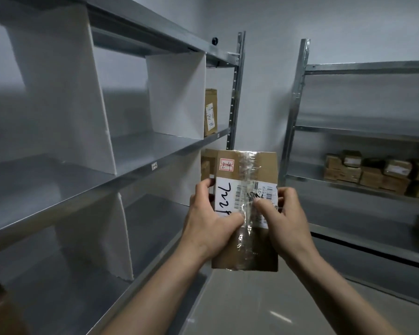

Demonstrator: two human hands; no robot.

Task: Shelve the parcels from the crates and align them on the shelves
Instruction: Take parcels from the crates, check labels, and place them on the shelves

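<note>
A person holds a flat cardboard parcel (pixel 246 209) upright in the air with both hands, in front of the corner where two metal shelf racks meet. The left hand (pixel 209 226) grips the parcel's left edge, thumb lying across the white label (pixel 224 197) with black handwriting, fingers curled round the edge. The right hand (pixel 284 221) grips the right edge, its thumb pressed on the clear tape (pixel 246 213) running down the middle of the parcel. So each grip is closed round the parcel, pinching it between thumb and fingers. A small red-printed sticker (pixel 226 164) sits near the parcel's top.

The left rack (pixel 136 165) has grey shelves split into bays by white dividers (pixel 177 93). One brown parcel (pixel 210 112) stands upright at the far end of a shelf, just beside a divider. On the right rack (pixel 363 134), a row of small cardboard boxes (pixel 373 174) sits stacked on a middle shelf, well apart from the hands.
</note>
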